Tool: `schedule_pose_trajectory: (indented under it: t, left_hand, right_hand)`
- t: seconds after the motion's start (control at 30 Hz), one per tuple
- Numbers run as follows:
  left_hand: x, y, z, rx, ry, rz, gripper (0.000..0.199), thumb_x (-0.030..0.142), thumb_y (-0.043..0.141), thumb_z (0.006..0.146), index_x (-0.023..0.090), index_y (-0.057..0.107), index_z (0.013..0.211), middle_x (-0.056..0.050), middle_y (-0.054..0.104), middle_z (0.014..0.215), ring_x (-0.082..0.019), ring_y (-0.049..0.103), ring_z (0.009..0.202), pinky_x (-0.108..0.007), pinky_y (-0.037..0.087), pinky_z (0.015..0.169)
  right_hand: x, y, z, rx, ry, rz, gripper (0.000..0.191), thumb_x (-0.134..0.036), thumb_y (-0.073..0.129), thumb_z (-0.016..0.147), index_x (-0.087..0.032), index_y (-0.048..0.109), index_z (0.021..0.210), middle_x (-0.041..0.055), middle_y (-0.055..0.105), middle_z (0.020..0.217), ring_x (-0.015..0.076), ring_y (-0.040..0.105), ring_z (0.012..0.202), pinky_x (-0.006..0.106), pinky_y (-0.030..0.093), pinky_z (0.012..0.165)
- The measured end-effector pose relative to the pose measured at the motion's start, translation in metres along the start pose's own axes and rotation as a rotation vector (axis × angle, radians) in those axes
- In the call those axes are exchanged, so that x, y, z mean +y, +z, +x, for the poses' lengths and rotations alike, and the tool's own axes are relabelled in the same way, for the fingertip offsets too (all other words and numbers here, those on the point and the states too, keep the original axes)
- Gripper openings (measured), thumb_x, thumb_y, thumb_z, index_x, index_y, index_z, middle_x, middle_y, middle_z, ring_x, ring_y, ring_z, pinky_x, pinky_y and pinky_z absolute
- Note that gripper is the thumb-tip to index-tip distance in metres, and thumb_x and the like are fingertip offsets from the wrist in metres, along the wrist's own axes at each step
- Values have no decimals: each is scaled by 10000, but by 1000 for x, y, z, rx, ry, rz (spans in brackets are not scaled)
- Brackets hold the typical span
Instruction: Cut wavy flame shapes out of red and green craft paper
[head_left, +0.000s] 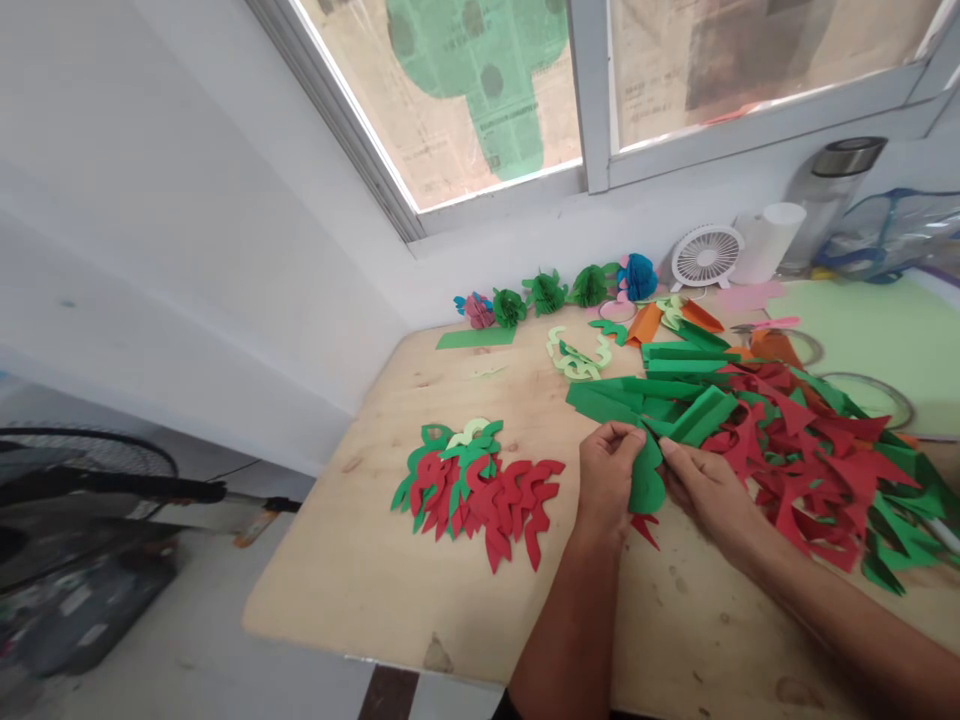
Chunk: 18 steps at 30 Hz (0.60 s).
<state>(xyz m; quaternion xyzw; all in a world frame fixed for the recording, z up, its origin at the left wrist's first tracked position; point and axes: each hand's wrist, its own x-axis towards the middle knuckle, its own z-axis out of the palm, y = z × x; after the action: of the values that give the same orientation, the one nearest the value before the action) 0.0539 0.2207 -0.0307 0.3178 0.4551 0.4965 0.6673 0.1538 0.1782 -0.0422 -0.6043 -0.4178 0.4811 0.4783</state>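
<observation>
My left hand (606, 470) pinches the upper edge of a curved green paper piece (646, 482) over the table. Close beside it, my right hand (701, 482) has its fingers closed at the right edge of the same green paper. Folded green strips (615, 400) lie just beyond my hands. To the left rests a group of red cut paper shapes (502, 505) with green ones (420, 455) among them. At the right is a heap of red scraps (810, 470) mixed with green scraps.
Honeycomb paper figures (546, 292) line the wall side of the wooden table (322, 570). A small white fan (707, 257), a bottle (825, 200) and a light green sheet (862, 340) are at the back right. Light green cutouts (581, 365) lie mid-table.
</observation>
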Motion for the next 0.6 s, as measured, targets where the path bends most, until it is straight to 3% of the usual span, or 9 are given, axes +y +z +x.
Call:
schedule_pose_trajectory:
  t: [0.6]
  left_hand:
    - [0,-3,2,-33,-31,45,202,296,714,568,162,563,583,37,493,507,-70,415,477,-211,343,490]
  right_hand:
    - [-4,-1,-2,3,19,-11,514,-637,471,789,-230,291,533,-80,231,464,77,189,418,233,122,397]
